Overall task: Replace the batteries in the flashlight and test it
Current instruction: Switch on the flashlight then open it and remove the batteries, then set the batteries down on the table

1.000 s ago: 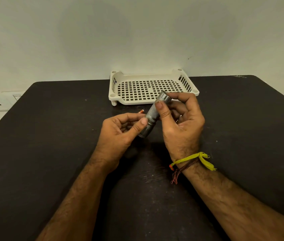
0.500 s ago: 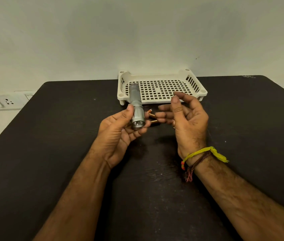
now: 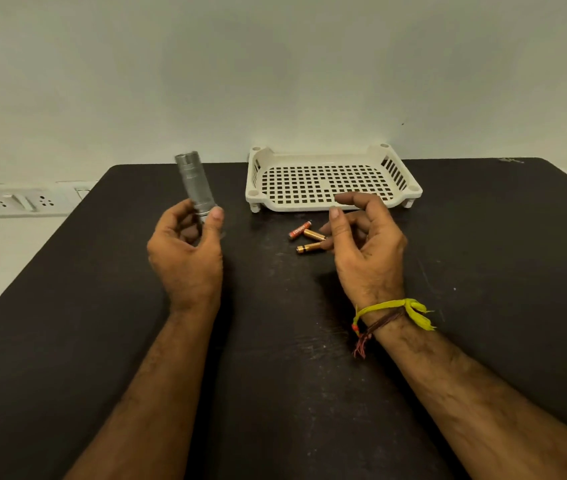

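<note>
My left hand (image 3: 186, 252) grips the lower end of a silver metal flashlight (image 3: 195, 183), which stands nearly upright and leans slightly left above the black table (image 3: 84, 306). Three small batteries lie together on the table: a red one (image 3: 299, 230) and two gold ones (image 3: 313, 234) (image 3: 310, 248). My right hand (image 3: 365, 249) hovers just right of them with fingers curled apart and nothing held. Its fingertips partly cover the ends of the gold batteries.
A cream perforated plastic tray (image 3: 330, 181) stands at the table's far edge against the wall, just beyond the batteries. A white socket panel (image 3: 20, 200) is on the wall to the left. The table's left edge runs diagonally.
The flashlight passed from both hands to my left hand alone, which carried it left and turned it upright. My right hand let go and opened. The batteries are now uncovered on the table.
</note>
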